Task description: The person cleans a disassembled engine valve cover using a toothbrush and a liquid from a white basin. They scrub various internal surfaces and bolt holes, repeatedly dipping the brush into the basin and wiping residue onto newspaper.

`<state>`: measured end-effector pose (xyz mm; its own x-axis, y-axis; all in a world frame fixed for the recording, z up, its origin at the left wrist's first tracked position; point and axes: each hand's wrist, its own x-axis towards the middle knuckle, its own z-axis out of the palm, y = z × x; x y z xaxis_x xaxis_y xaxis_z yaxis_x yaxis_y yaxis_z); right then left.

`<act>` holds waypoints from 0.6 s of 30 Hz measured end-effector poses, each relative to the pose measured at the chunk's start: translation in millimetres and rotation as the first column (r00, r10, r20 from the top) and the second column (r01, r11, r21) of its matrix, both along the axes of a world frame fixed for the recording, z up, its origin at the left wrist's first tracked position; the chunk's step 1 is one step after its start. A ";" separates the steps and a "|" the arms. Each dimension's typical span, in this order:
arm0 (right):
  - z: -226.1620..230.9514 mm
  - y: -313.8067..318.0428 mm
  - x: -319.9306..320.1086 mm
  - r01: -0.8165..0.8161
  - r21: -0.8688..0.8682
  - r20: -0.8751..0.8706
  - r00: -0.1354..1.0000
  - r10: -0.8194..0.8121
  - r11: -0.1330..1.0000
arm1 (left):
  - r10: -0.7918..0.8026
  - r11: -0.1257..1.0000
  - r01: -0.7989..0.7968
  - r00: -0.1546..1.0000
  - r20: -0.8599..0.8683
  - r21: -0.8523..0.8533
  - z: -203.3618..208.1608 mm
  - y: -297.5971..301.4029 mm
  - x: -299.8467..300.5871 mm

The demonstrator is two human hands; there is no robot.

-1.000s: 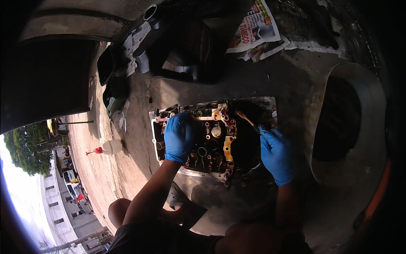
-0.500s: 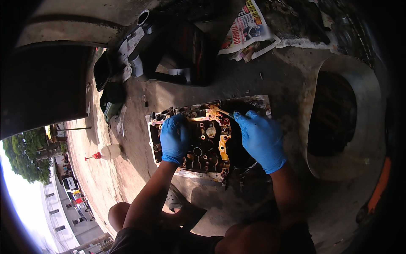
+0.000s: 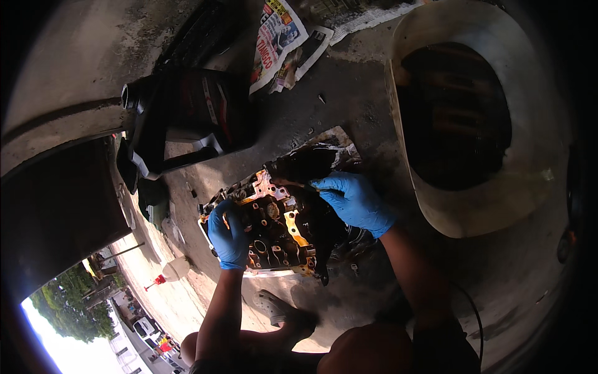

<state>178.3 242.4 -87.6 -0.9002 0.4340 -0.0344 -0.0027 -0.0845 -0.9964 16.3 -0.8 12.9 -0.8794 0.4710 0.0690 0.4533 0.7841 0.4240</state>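
Blue-gloved fingers (image 3: pixel 324 184) of the right hand (image 3: pixel 356 202) pinched together at the upper edge of an oily metal engine part (image 3: pixel 274 227), seemingly closed on something small and dark there; exactly what, too dim to tell. Left hand (image 3: pixel 228 235), also in a blue glove, curled over the part's near-left edge, fingers wrapped around the rim, likely bracing it so that it stays put under the other hand's work. Part itself lying flat on stained cardboard or paper (image 3: pixel 333 140) on the concrete ground, probably laid there to catch oil; amber-tinted metal, round bores and dark recesses facing up.

Farther out: a black jug (image 3: pixel 180 118) on its side up-left of the part, open spout pointing left. Crumpled newspaper (image 3: pixel 277 40) above, near the top edge. A large pale basin (image 3: pixel 473 215) to the right, dark liquid inside, well apart from the hands. A bare foot (image 3: pixel 280 315) and knee below, suggesting a squat on the ground. Sunlit street, trees and vehicles at lower left.
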 end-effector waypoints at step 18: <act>13.3 9.4 -11.2 0.039 0.322 0.009 0.999 -0.044 0.946 | 0.011 0.998 -0.013 1.000 -0.021 -0.055 2.2 3.8 0.5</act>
<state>167.1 251.7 -74.4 -0.8817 0.4613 0.0988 0.0171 0.2407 -0.9705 16.8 3.0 15.2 -0.8837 0.4640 0.0615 0.4518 0.8114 0.3709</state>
